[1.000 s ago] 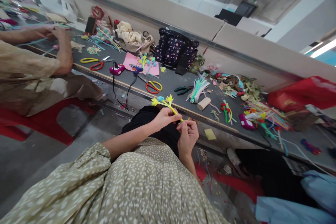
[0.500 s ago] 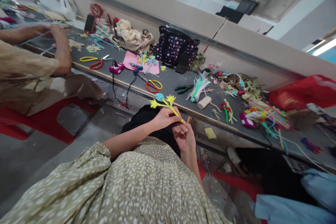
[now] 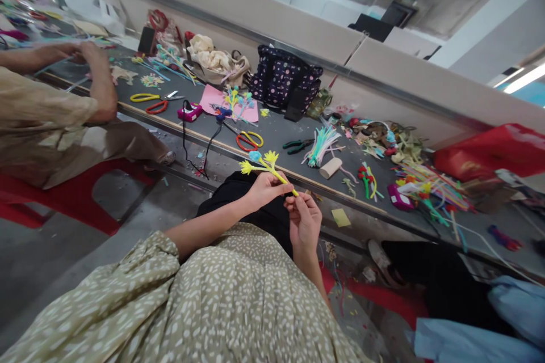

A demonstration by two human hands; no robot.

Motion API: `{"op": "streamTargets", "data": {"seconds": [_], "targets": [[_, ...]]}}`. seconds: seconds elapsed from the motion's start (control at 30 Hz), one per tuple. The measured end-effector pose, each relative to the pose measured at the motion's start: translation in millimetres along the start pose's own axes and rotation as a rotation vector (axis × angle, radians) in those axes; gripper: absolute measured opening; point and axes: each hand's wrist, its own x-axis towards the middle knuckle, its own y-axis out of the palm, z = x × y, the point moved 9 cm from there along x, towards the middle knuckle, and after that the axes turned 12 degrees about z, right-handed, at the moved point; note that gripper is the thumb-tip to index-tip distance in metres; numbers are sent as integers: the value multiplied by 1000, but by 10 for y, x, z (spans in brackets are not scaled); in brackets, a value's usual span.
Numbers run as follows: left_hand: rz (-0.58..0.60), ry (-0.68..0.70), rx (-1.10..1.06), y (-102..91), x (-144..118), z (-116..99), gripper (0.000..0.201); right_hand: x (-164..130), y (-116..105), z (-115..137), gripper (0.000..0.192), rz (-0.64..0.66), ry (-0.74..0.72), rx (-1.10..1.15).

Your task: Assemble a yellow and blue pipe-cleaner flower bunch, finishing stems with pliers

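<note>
While no writing or brand could be read anywhere, the nearest thing was the person's spotted olive sleeve (image 3: 221,300) along the bottom of the view. Above the lap, the left hand (image 3: 264,188) was closed around the stem of a yellow pipe-cleaner flower sprig (image 3: 264,164), whose yellow and blue heads pointed up and left, just short of the counter (image 3: 276,131) edge. The right hand (image 3: 305,221) pinched the stem's lower tip between its fingertips, touching the left hand. Against half a second before, the right hand's fingers had curled back up onto the tip, and the sprig sat slightly lower and further left. Beyond, red-and-yellow scissors (image 3: 249,140), green pliers (image 3: 297,146) and a dotted navy bag (image 3: 283,80) lay on the counter. Far left, a co-worker's hand (image 3: 100,76) rested there.
</note>
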Motion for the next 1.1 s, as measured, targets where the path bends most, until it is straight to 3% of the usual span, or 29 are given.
{"op": "streamTargets", "data": {"seconds": [0.4,0.83,1.1], "targets": [[-17,66,137,29,-42,-85,24,-3,-27,-13,11,-26,17,-15],[-6,98,414,61,-83,-179,26,7,50,-158,15,17,180,248],[27,138,494,89,-89,-209,23,16,67,-156,17,12,184,146]]}}
